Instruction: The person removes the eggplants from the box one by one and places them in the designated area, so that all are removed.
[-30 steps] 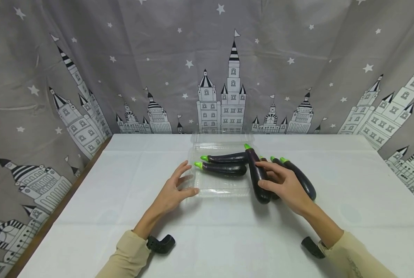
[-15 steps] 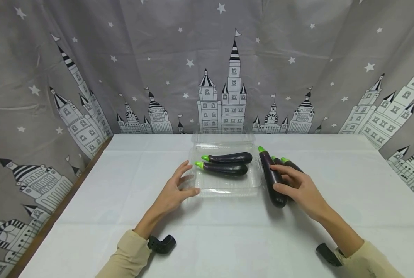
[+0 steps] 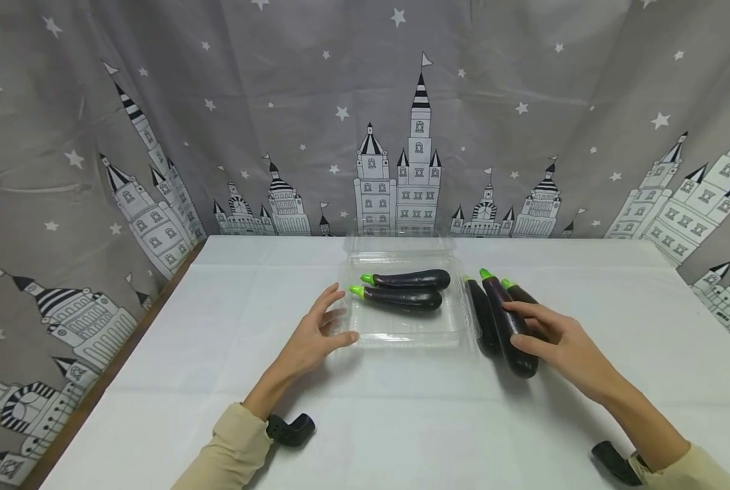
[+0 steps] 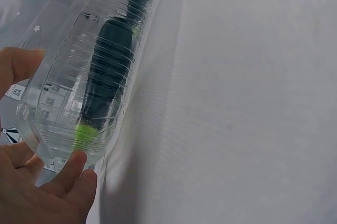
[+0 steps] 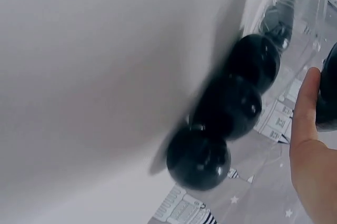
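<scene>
My right hand pinches a dark purple eggplant between thumb and fingers, and in the right wrist view this eggplant shows at the right edge. It overlaps other eggplants on the table, one of them an eggplant lying along the container's right side. My left hand is at the left end of the clear plastic container, fingers spread and loosely bent right at its wall. Two eggplants with bright green stems, a rear eggplant and a front eggplant, lie inside it.
The container's clear lid is folded back at the rear. Another eggplant lies partly hidden behind my right hand. A white cloth covers the table, and a grey curtain printed with castles hangs behind it.
My right hand has carried the held eggplant rightward from the container's right edge to over the eggplants beside it. My left hand has stayed at the container's left end.
</scene>
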`<state>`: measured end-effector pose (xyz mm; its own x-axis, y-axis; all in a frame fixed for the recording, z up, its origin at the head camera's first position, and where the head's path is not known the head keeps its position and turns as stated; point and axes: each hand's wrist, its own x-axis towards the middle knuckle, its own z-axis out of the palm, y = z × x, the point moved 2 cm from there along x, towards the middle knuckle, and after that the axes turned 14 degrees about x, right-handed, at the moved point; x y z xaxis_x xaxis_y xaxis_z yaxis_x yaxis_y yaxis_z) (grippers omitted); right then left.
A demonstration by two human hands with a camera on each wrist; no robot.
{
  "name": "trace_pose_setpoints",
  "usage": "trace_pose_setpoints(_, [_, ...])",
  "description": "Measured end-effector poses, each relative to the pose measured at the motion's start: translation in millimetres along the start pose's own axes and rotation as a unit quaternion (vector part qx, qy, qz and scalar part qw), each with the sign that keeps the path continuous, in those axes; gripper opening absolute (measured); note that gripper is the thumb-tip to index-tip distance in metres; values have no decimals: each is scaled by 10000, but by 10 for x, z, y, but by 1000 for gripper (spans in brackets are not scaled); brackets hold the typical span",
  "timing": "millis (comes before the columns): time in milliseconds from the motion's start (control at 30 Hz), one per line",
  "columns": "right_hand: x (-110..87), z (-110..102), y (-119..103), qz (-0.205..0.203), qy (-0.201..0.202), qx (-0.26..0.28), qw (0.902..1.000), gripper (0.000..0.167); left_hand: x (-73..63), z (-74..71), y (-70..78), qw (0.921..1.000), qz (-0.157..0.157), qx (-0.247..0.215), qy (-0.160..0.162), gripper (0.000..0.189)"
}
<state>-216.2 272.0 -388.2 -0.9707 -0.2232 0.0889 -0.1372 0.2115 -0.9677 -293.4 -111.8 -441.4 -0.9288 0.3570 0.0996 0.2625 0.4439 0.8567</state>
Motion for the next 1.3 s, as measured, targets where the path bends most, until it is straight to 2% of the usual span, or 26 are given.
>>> trace_pose_setpoints(233, [-73, -147, 0, 34, 93, -336, 9994, 49, 8, 10, 10, 10000, 34, -50, -15, 80])
trace_pose_setpoints(533, [-90, -293, 26, 49, 151, -203, 9997, 48, 15, 10, -16, 9998, -59, 182, 8, 83])
trace_pose_setpoints(667, [-93, -359, 54, 61, 204, -431, 9988, 47, 13, 15, -18, 9995, -109, 287, 16, 84])
trace_pose_setpoints(833, [-94, -459, 85, 102, 330, -747, 9966, 46, 20, 23, -32, 9996, -51, 269, 12, 83])
trace_pose_setpoints(1300, [-42, -711, 174, 393, 444, -914, 9940, 48, 9, 14, 3, 9998, -55, 165, -18, 82])
